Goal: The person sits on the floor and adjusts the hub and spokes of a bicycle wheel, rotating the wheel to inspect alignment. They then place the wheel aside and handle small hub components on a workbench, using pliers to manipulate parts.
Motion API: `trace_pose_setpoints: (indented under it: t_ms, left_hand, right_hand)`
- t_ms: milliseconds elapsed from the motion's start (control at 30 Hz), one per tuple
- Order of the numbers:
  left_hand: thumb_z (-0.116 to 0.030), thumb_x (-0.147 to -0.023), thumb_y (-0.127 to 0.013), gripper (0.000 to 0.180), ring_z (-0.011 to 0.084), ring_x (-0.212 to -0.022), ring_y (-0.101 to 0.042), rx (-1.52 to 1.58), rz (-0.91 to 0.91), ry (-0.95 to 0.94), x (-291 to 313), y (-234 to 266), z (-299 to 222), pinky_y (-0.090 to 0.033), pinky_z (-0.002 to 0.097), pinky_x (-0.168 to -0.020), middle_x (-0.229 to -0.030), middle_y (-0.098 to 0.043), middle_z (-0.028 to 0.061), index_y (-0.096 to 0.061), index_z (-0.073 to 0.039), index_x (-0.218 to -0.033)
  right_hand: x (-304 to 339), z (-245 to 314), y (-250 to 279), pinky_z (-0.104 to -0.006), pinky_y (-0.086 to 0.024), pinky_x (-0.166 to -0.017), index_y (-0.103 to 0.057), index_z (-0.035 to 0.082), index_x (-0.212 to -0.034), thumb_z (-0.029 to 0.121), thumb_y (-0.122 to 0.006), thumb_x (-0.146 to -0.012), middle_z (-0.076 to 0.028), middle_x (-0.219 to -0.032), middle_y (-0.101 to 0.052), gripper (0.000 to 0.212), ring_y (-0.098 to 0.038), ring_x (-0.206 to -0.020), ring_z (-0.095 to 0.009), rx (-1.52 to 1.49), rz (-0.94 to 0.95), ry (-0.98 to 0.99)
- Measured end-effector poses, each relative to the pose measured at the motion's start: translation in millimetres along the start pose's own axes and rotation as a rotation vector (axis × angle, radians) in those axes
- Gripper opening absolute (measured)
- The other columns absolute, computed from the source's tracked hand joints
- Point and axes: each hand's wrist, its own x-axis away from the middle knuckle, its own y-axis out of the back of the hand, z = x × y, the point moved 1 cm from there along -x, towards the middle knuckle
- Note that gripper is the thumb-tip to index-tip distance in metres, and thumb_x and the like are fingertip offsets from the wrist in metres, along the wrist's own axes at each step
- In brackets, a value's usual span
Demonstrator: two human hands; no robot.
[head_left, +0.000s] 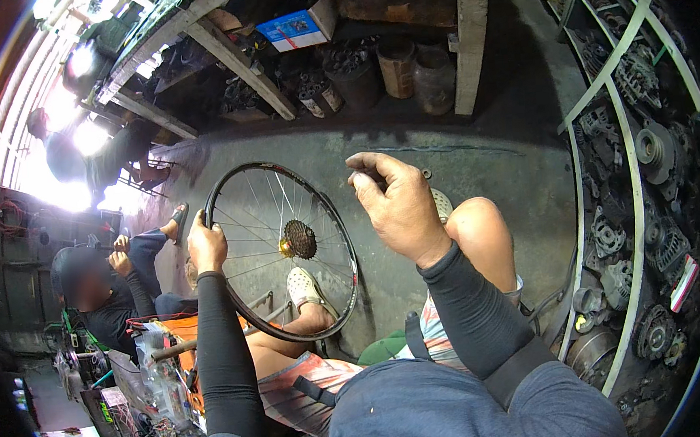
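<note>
Black wheel (299, 240): was tilted, at eleven o'clock from the shirt (424, 412).
Left hand (207, 245): gripped its edge at nine o'clock.
Right hand (400, 203): hung apart, at its two o'clock, fingers curled thumbward; I couldn't tell if they pinched anything.
Wheel work: looked like steadying.
Next move: seemingly needed a firm left grip.

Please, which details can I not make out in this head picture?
All in the head view:
- Left hand: most fingertips, hidden by the hand itself at the black-rimmed, thin-spoked bicycle wheel.
- Right hand: whether its curled fingers hide something tiny.
- Cream, holed right clog: mostly behind that hand and the bare knee.
- Brown cylindrical container: contents, lost in shadow.
</note>
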Motion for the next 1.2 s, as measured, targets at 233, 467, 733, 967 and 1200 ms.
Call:
trace_pose_setpoints:
  t_ms: [233,467,733,967,1200]
  left_hand:
    - [-0.022,-0.100,-0.075,0.054,0.0380,-0.132,-0.071,0.051,0.024,0.048,7,1,-17,-0.055,0.0474,-0.111,-0.140,-0.075,0.0209,-0.065,-0.011,-0.152]
    - [-0.019,-0.099,-0.076,0.054,0.0335,-0.129,-0.074,0.312,0.056,0.026,-8,-21,-8,-0.054,0.0427,-0.112,-0.139,-0.076,0.0209,-0.066,-0.005,-0.150]
    - [-0.015,-0.099,-0.077,0.052,0.0294,-0.122,-0.077,0.413,0.068,-0.031,-11,-28,-20,-0.056,0.0399,-0.107,-0.133,-0.079,0.0193,-0.068,-0.004,-0.149]
    - [-0.011,-0.099,-0.076,0.052,0.0267,-0.118,-0.077,0.459,0.108,-0.059,-12,-29,-28,-0.057,0.0381,-0.105,-0.130,-0.080,0.0180,-0.067,-0.001,-0.149]
    - [-0.011,-0.099,-0.076,0.053,0.0242,-0.114,-0.077,0.484,0.102,-0.054,-11,-28,-24,-0.057,0.0365,-0.102,-0.128,-0.080,0.0168,-0.065,0.001,-0.150]
  right_hand:
    - [-1,-3,-2,-0.0390,-0.063,-0.087,-0.078,-0.004,-0.120,0.010,-0.070,-0.100,-0.024,-0.110,-0.081,0.026,-0.082,-0.098,-0.032,-0.003,-0.045,0.038]
    - [2,5,-3,-0.0311,-0.062,-0.092,-0.075,-0.005,-0.131,0.007,-0.067,-0.107,-0.014,-0.112,-0.082,0.028,-0.077,-0.102,-0.017,0.027,0.036,-0.031]
    - [1,1,2,-0.0311,-0.062,-0.091,-0.075,-0.005,-0.131,0.007,-0.068,-0.107,-0.014,-0.112,-0.082,0.028,-0.077,-0.102,-0.017,0.043,0.012,0.006]
    - [1,0,7,-0.0309,-0.062,-0.091,-0.075,-0.005,-0.130,0.008,-0.069,-0.106,-0.015,-0.113,-0.082,0.028,-0.078,-0.102,-0.018,0.058,-0.011,0.019]
    - [2,2,5,-0.0314,-0.062,-0.093,-0.075,-0.006,-0.131,0.009,-0.069,-0.106,-0.016,-0.114,-0.082,0.029,-0.078,-0.105,-0.018,0.028,0.007,-0.011]
